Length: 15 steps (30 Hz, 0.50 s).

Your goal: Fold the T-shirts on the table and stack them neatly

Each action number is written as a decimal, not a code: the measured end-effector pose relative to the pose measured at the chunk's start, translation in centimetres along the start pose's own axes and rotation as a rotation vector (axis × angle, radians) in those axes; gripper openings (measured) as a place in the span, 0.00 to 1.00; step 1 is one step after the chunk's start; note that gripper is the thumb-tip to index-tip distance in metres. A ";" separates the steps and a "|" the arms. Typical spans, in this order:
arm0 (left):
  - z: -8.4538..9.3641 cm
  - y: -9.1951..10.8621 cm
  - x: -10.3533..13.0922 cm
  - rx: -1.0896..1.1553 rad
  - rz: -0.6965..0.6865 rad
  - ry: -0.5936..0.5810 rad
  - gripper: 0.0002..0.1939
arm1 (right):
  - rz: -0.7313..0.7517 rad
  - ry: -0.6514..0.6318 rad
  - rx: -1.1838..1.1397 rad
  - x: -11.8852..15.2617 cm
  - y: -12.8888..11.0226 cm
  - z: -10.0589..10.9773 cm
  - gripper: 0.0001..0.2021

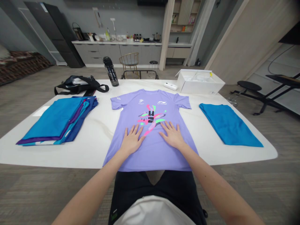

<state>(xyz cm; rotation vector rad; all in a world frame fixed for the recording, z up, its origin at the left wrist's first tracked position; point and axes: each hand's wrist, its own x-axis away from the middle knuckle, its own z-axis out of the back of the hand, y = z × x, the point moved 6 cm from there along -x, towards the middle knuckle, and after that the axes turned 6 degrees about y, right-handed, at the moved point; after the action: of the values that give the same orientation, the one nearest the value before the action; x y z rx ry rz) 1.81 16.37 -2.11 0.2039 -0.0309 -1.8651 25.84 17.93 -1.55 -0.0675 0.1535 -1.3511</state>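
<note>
A lavender T-shirt [154, 153] lies spread out face up on the white table [98, 125], its collar at the far side and its hem at the near edge. A colourful print and small white logos mark its chest. My left hand [133, 139] rests flat on the shirt, left of the lower print, fingers spread. On the right half, my right hand [172, 135] also presses flat with its fingers apart. Neither hand grips the fabric. A folded blue garment [229, 125] lies to the right, and a stack of folded clothes [53, 118] sits to the left.
At the table's far side are a black bag [82, 84], a dark bottle [111, 72], a small white device [170, 86] and an open white box [200, 82]. A chair [129, 59] and a kitchen counter [117, 42] stand beyond. A black stool [249, 85] is off to the right.
</note>
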 end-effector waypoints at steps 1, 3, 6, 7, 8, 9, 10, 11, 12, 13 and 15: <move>0.0 0.2 0.2 -0.001 0.004 0.000 0.33 | 0.007 -0.003 0.004 -0.1 0.1 0.1 0.35; 0.1 0.5 0.6 -0.003 0.013 0.004 0.33 | 0.030 -0.006 0.010 -0.3 0.4 0.2 0.36; 0.3 0.7 1.0 -0.008 0.041 0.009 0.34 | 0.054 0.006 0.014 0.0 0.3 0.5 0.37; 0.4 0.8 1.2 -0.009 0.049 0.011 0.34 | 0.054 0.008 0.013 0.4 0.3 0.5 0.37; 0.4 0.9 1.5 -0.008 0.053 0.012 0.34 | 0.052 0.009 0.011 0.9 0.2 0.6 0.36; 0.5 1.0 1.8 -0.006 0.053 0.011 0.34 | 0.051 0.010 0.008 1.5 0.2 0.6 0.36; 0.5 1.2 2.2 -0.003 0.050 0.009 0.34 | 0.052 0.009 0.005 2.2 0.1 0.7 0.35; 0.6 1.4 2.7 0.001 0.047 0.007 0.34 | 0.054 0.009 0.001 3.1 0.1 0.7 0.35; 0.6 1.6 3.4 0.005 0.046 0.002 0.34 | 0.056 0.009 -0.002 4.0 0.2 0.8 0.34; 0.6 1.8 4.1 0.011 0.045 -0.005 0.34 | 0.058 0.007 -0.006 5.0 0.3 0.8 0.34; 0.6 2.6 5.9 0.027 0.039 -0.024 0.34 | 0.058 -0.003 -0.019 7.2 0.6 1.0 0.34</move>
<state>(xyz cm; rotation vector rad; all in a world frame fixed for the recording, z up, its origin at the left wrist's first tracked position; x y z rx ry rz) 2.48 9.96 -1.92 0.1985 -0.0757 -1.8294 28.05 10.99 -1.17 -0.0810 0.1646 -1.2913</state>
